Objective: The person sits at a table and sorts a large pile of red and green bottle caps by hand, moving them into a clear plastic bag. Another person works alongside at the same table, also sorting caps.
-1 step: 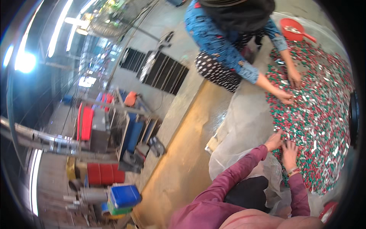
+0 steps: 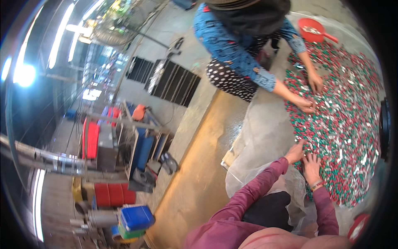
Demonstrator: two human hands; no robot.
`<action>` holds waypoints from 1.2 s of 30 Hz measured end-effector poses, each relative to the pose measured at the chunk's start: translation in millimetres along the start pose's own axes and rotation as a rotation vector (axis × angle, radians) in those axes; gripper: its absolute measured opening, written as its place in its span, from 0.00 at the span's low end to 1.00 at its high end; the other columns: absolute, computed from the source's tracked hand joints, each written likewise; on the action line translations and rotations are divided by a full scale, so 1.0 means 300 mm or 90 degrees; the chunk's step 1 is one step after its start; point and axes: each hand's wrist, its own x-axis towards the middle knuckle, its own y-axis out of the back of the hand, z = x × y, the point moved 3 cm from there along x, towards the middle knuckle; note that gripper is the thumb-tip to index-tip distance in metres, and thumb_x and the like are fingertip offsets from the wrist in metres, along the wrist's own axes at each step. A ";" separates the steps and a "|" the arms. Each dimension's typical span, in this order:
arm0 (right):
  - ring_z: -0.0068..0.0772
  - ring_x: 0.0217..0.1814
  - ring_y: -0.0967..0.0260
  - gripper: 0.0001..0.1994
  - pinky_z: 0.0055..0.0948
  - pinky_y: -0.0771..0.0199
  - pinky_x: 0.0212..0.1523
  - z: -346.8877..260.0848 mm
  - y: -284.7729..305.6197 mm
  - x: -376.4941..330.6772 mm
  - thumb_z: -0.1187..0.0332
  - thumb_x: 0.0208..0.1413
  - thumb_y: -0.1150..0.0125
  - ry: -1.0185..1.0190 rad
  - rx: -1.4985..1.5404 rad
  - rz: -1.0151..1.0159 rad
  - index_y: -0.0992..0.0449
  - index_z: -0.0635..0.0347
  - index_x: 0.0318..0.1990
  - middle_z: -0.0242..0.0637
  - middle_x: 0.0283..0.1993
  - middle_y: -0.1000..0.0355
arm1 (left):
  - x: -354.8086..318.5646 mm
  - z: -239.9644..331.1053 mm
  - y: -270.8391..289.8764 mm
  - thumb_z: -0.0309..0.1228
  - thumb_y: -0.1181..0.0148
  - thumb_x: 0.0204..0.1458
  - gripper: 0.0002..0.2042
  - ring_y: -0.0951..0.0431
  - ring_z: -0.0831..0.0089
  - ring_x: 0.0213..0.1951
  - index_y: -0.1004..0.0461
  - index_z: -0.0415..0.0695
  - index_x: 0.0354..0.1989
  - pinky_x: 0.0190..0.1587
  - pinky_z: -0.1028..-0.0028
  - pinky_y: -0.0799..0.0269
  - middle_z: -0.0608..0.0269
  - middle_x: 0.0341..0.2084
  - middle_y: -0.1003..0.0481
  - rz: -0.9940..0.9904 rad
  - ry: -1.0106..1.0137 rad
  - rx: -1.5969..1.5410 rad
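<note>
A wide pile of small red, green and silvery pieces (image 2: 340, 137) lies spread over a pale translucent sheet (image 2: 265, 124). My left hand (image 2: 295, 152) is at the pile's near-left edge, its fingers drawn together; anything between the fingertips is too small to name. Just right of it, my right hand (image 2: 311, 168) rests on the pieces with fingers spread, a bracelet on its wrist. Across from me, a crouching person in a blue patterned sleeve has a left-side hand (image 2: 306, 105) and another hand (image 2: 315, 82) at the same pile.
A red scoop (image 2: 311, 30) with silvery pieces stands at the far edge; a red container (image 2: 358, 227) is at the lower right. Leftward are a tan floor strip (image 2: 199, 157), black crates (image 2: 174, 81), sandals (image 2: 168, 162), a blue bin (image 2: 137, 218), a red drum (image 2: 115, 194) and a fan (image 2: 120, 31).
The whole view has shifted slightly, so most things sit a little further left. Both my hands stay at the pile's near-left edge.
</note>
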 end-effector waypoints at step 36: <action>0.35 0.36 0.34 0.06 0.31 0.32 0.34 0.131 -0.040 -0.097 0.72 0.48 0.43 -0.428 0.500 0.133 0.30 0.64 0.34 0.37 0.33 0.36 | 0.030 0.015 -0.104 0.35 0.42 0.47 0.14 0.23 0.54 0.38 0.31 0.40 0.39 0.36 0.57 0.27 0.52 0.38 0.28 -0.125 -0.226 0.520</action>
